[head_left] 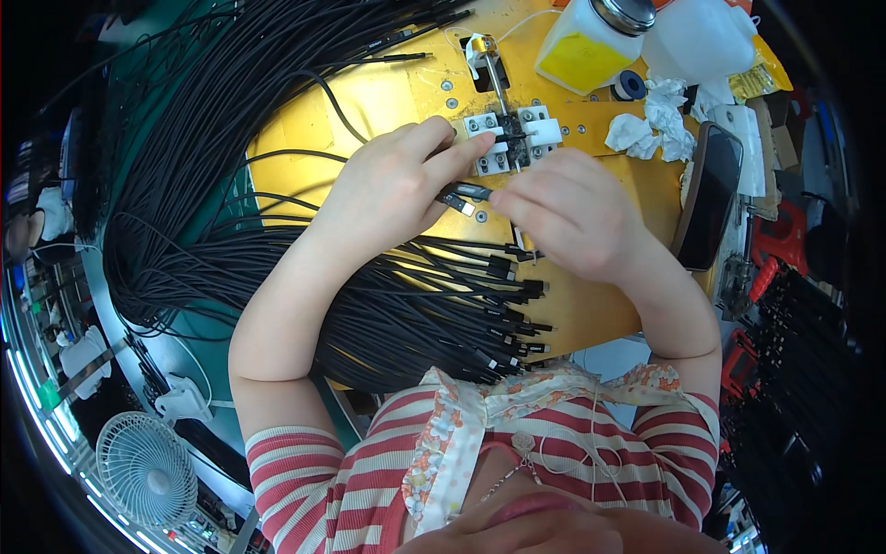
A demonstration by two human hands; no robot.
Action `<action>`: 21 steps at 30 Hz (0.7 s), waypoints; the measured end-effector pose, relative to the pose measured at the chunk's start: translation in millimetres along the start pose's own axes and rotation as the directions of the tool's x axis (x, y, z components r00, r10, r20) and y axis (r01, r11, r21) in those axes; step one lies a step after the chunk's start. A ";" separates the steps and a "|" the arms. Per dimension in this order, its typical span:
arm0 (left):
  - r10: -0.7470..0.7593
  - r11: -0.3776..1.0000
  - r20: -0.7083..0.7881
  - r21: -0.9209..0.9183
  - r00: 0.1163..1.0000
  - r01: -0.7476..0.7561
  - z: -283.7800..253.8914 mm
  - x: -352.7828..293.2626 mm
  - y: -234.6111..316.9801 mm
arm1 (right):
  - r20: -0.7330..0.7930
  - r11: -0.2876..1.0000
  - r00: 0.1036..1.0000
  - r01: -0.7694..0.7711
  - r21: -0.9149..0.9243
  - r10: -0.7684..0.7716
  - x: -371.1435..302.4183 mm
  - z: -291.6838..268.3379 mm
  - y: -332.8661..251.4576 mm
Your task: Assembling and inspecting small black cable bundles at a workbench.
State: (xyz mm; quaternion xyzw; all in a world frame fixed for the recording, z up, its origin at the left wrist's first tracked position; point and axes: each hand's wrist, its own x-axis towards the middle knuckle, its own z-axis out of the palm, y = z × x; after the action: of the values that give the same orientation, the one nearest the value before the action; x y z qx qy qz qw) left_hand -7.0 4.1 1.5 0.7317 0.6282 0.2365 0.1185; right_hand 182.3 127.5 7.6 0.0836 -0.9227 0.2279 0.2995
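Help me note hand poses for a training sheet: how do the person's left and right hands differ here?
The left hand points its index finger toward the metal fixture; the right hand curls its fingers in, pinching a black connector. The left hand lies on the side of the black cables, the right hand nearer the phone. Both are bare, backs toward the camera.

Strip lights (28, 397) rim a crowded workroom

White lines of light curve down the left edge. Inside them, a pale round fan (148, 469) stands near a light-coloured table (171, 355). A green worktop (212, 355) meets a gold worktop (600, 309); red, stool-like furniture (783, 235) shows at right.
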 end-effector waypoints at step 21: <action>-0.039 0.942 0.098 -0.327 0.994 0.069 -36.6 -2.4 15.6 | 0.037 0.735 0.833 -0.507 0.450 0.552 -5.3 -20.3 19.8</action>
State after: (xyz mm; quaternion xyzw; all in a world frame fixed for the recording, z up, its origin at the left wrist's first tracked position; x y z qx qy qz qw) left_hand -11.8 -5.6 39.9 0.6937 0.5939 0.3018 0.2738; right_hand 191.4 154.6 11.7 -0.1281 -0.8155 0.5107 0.2403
